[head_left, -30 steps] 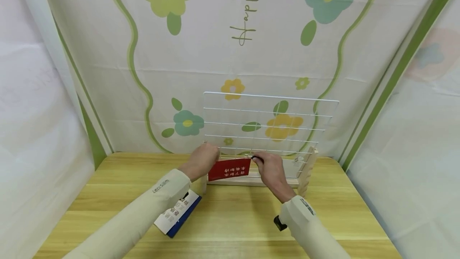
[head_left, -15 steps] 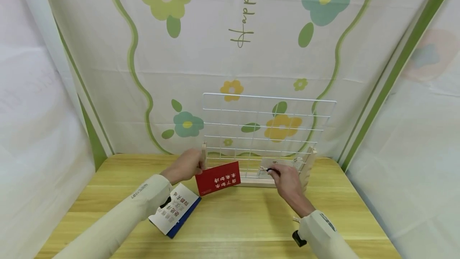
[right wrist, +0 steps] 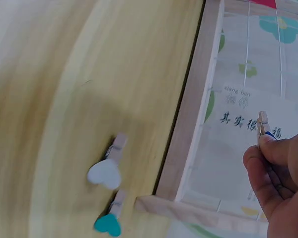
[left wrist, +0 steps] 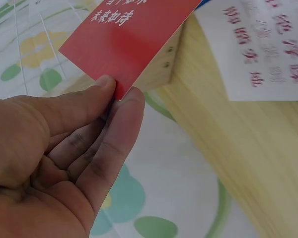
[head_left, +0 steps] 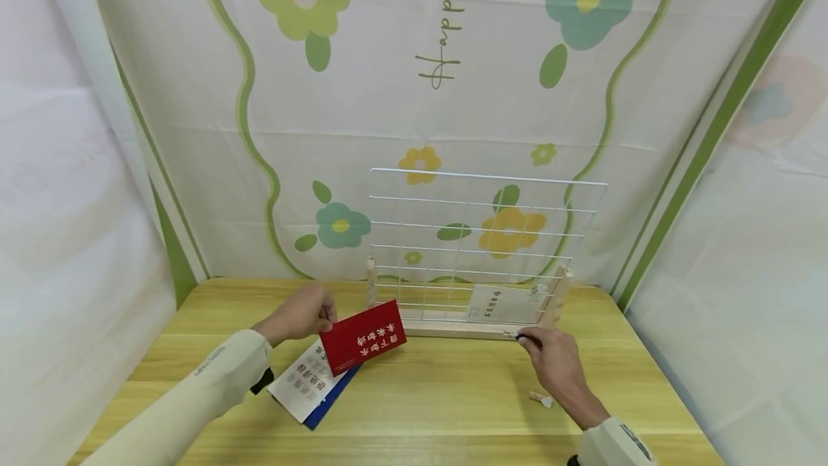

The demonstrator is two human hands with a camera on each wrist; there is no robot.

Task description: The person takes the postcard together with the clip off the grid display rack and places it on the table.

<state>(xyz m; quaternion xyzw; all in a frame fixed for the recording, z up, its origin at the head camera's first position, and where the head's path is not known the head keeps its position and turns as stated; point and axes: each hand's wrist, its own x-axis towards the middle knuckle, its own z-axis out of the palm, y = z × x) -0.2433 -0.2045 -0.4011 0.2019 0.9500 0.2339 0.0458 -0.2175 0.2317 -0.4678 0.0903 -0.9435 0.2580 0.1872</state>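
Cream sleeves [head_left: 175, 401] — dark lettering [head_left: 210, 360] near cuffs [head_left: 254, 347], black wrist piece [head_left: 261, 381]

White flower-printed cloth [head_left: 369, 106] hangs behind a pale wooden table [head_left: 446, 394]

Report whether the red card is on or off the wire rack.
Off the wire rack: the left hand alone holds the red card, by one corner.

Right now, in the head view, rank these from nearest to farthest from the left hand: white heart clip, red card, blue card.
1. Red card: pinched in the left hand.
2. Blue card: on the table, left side, partly under a white card.
3. White heart clip: on the table, right side, near the right hand.
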